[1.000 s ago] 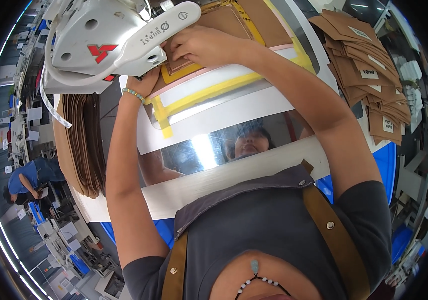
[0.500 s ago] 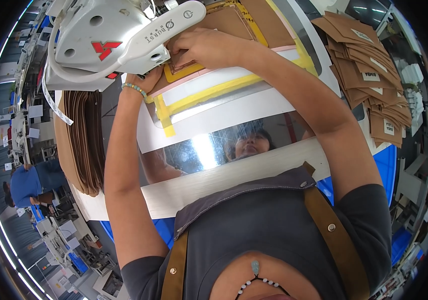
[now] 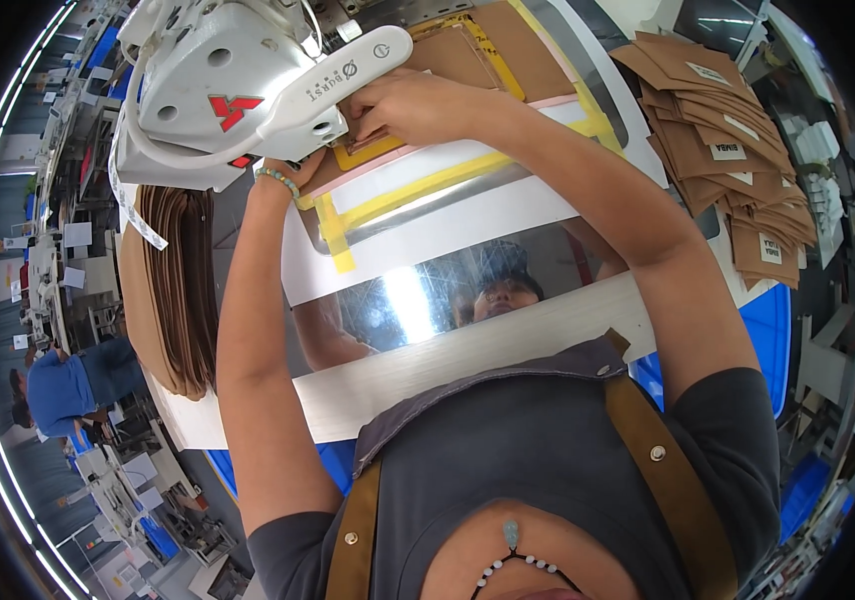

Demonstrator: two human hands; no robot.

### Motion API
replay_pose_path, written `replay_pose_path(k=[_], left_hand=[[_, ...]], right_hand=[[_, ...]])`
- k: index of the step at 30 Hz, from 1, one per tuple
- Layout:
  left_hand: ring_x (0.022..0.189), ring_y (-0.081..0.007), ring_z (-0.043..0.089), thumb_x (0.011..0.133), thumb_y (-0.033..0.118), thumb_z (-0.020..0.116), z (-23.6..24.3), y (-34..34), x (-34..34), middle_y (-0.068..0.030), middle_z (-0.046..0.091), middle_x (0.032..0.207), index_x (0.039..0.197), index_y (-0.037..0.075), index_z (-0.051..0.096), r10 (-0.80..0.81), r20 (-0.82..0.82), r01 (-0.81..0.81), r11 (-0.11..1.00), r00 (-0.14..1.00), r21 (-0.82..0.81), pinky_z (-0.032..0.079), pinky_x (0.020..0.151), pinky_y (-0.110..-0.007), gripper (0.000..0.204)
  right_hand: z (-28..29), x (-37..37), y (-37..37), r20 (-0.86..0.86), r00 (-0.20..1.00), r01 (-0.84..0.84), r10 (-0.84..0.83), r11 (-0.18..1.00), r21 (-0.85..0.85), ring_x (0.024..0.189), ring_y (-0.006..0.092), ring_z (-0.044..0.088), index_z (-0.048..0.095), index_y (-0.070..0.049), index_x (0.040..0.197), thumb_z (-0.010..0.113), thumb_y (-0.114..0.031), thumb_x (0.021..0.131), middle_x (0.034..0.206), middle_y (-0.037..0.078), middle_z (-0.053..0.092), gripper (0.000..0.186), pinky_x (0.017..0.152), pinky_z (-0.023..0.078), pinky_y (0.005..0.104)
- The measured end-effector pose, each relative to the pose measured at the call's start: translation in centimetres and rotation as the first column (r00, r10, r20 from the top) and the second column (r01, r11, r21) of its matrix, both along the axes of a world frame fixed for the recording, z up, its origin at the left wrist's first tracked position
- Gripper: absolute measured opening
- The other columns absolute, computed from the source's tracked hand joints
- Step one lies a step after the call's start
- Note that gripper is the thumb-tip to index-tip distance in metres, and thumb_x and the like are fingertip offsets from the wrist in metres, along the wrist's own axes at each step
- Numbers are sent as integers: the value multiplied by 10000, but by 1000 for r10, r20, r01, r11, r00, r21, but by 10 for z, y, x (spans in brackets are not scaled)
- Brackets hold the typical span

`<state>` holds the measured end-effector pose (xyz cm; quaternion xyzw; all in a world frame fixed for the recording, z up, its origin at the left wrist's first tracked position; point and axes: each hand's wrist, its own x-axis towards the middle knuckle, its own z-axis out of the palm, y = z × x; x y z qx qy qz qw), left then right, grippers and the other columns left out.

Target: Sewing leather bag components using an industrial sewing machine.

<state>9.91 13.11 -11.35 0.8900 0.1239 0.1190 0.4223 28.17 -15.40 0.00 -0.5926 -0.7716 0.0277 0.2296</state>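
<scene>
A white sewing machine head [image 3: 198, 100] hangs over the upper left of the work. Beneath it lies a flat template with a yellow-edged opening [image 3: 496, 60] around brown fabric [image 3: 448, 55]. My right hand [image 3: 403, 108] rests on the template beside the machine's needle area, its fingers bent and drawn together; their tips are partly covered, so what they grip cannot be made out. Low at the left of the machine is my left hand [image 3: 303, 168], wearing a bead bracelet [image 3: 278, 180]. Its fingers disappear behind the machine head, near the template's left edge.
Folded brown pieces stand in a stack [image 3: 173, 290] at the left. Several labelled brown bundles [image 3: 723, 135] overlap at the right. A shiny metal plate [image 3: 368, 310] lies in front of the template. Blue bins [image 3: 768, 345] sit below the table edge. A person in blue [image 3: 58, 390] is at far left.
The view has shifted slightly, so the machine appears a little farther right. Both hands stay beside the machine, and the right fingers have shifted slightly on the template.
</scene>
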Motion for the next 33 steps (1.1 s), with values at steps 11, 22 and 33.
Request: replay_pose_path(k=[11,22,33], left_hand=[[1420,-332,494,979,320,649,-8,7,5,-113,574,1520,1444,134,588,-29,-37,29,1000,999,7,359,1237,-423,504],[1349,-341,571,965,209,660,50,-46,-5,-142,645,1434,1389,80,630,92,-206,63,767,974,639,448,1156,-416,444],[1123,-308,702,964,83,607,64,-67,-62,-202,738,1181,1159,-58,711,289,35,-291,949,957,120,524,972,-355,261]], right_hand=[[-1,4,-6,-74,997,29,-36,996,-86,1249,251,626,842,-194,1089,685,-108,939,1239,21,712,233,1076,500,424],[-21,22,15,69,989,128,-129,992,17,1317,268,588,787,-141,1215,587,-62,927,1365,35,674,359,1084,492,482],[-1,8,-2,16,1000,5,-4,999,-51,1283,280,586,789,-131,1198,582,-28,904,1372,34,680,374,1121,471,440]])
